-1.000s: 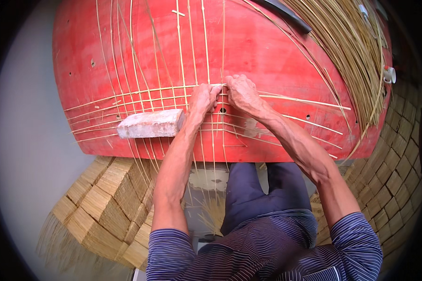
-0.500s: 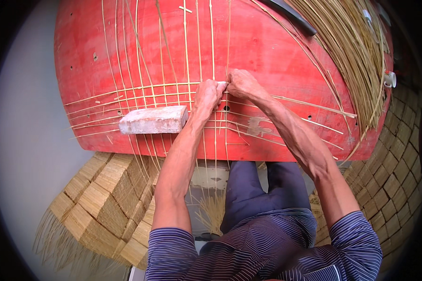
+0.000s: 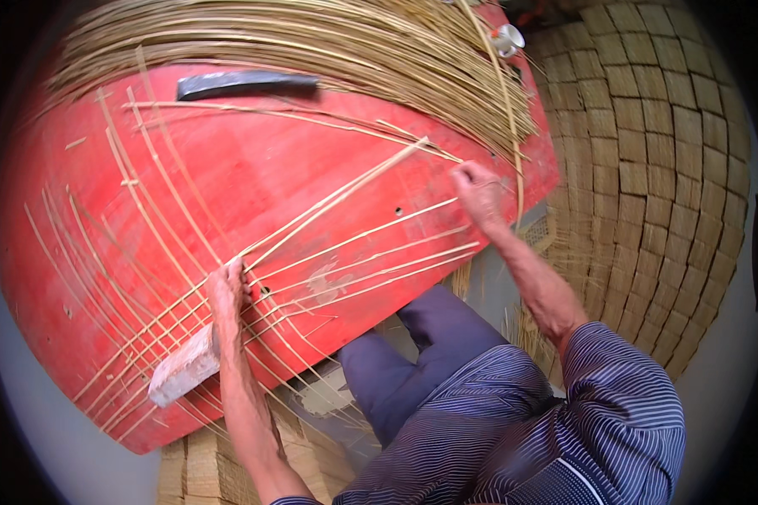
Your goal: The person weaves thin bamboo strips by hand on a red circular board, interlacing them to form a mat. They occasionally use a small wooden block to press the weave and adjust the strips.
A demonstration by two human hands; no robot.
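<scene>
A lattice of thin, pale bamboo strips [image 3: 164, 332] lies across the red board [image 3: 312, 172]. My left hand [image 3: 226, 290] closes over the strips at the lattice's right edge; two strips slant out from it towards the upper right, though its fingertips are partly hidden. Farther right, my right hand [image 3: 480, 195] has curled fingers at the tip of a loose bamboo strip [image 3: 354, 126] that lies along the board; some blur covers the pinch. Beside my left wrist, a whitish brick [image 3: 184, 366] rests on the woven strips.
A thick sheaf of long strips [image 3: 312, 38] covers the board's far side. A dark, curved bar-like tool [image 3: 246, 84] lies before it. Near the right corner stands a white cup [image 3: 508, 40]. Stacked woven bundles [image 3: 648, 168] fill the right; more bundles [image 3: 202, 467] sit below the board.
My view has turned to the right. My hands, together at the lattice before, are now apart: the right has moved out to the loose strips, while the left stays at the lattice.
</scene>
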